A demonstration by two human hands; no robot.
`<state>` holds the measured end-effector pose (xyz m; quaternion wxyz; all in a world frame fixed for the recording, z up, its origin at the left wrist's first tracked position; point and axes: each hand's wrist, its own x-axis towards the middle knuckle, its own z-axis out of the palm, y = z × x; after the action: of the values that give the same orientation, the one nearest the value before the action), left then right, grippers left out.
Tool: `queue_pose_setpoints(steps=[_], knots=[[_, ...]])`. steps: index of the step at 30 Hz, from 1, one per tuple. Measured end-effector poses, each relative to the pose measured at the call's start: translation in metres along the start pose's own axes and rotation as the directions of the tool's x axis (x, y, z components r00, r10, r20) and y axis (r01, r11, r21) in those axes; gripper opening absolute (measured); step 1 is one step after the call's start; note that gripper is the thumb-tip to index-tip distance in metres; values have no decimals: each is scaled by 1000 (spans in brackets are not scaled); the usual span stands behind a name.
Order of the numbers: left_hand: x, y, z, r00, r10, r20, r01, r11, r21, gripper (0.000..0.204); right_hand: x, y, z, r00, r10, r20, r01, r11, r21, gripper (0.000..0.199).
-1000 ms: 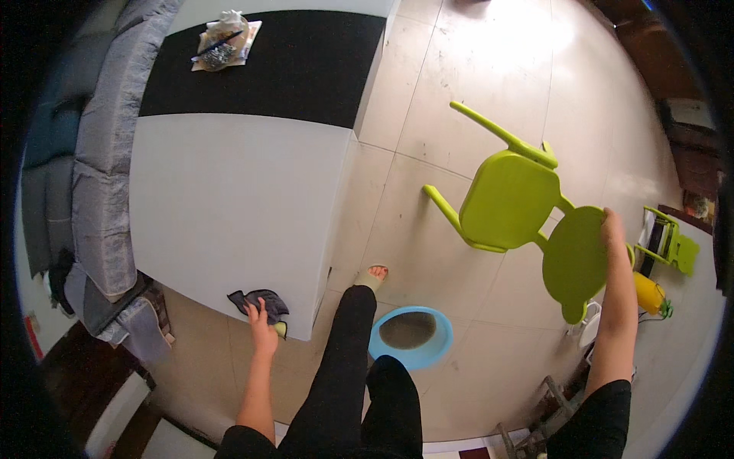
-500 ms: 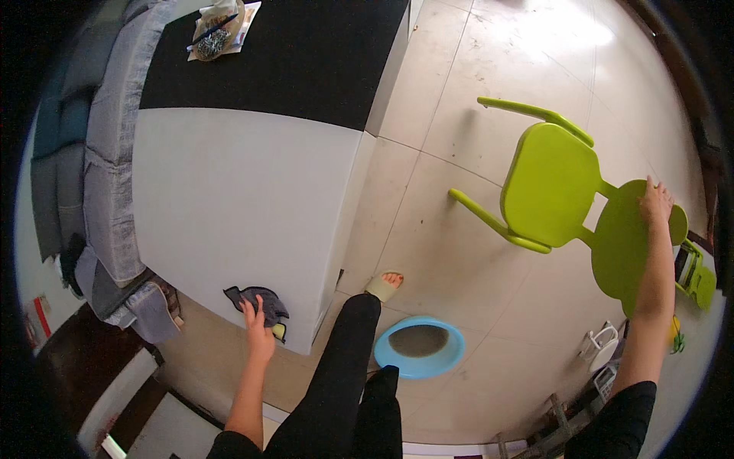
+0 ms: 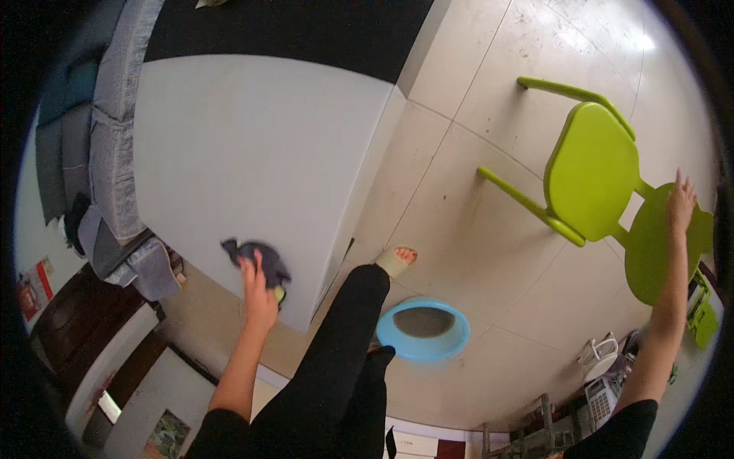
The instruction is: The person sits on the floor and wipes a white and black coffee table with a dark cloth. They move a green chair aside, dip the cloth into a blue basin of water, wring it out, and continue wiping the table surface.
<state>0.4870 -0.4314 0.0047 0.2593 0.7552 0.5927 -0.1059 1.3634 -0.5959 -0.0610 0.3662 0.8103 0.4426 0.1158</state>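
Observation:
On the white part of the table point(image 3: 252, 130), my left hand point(image 3: 260, 294) presses a dark grey cloth point(image 3: 264, 256) flat, fingers curled over it. A small yellow-green patch shows at the cloth's edge beside my fingers. Far to the right, my right hand point(image 3: 681, 205) reaches over the backrest of a lime-green chair point(image 3: 592, 176), its fingers stretched out. The hand seems to rest on the backrest; the exact contact is hard to see. The chair's seat and two of its legs point toward the table.
A light blue basin point(image 3: 424, 348) with dark contents stands on the tiled floor near my slippered foot point(image 3: 396, 260). Grey sofa cushions point(image 3: 115, 172) line the table's left side. At the lower right are a small white chair point(image 3: 600, 358) and a second green chair point(image 3: 699, 321).
The whole view has shifted, so the far tabletop items are mostly out of sight. My left hand and the cloth have slid slightly away from the table's near edge. My right hand stays at the chair.

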Motion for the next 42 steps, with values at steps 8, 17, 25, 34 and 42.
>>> queue_pose_setpoints(steps=[8,17,25,34,42], knots=[[212,145,-30,780,596,-191,-546,797,256,63,-232,-259,-190,969,-244,-32,118,344,932,48],[-1,50,40,886,458,-71,-450,887,101,72,-527,-304,-273,833,-330,444,-466,14,885,27],[-65,-43,89,931,212,-296,-151,965,214,66,-728,-291,-261,818,-184,545,-565,-80,821,24],[-204,28,220,514,826,232,-818,553,-158,40,-828,-339,-242,420,-356,835,-663,-749,14,35],[-244,47,393,468,738,486,-838,546,-22,67,-765,-481,-127,276,-419,865,-544,-810,-218,45]])
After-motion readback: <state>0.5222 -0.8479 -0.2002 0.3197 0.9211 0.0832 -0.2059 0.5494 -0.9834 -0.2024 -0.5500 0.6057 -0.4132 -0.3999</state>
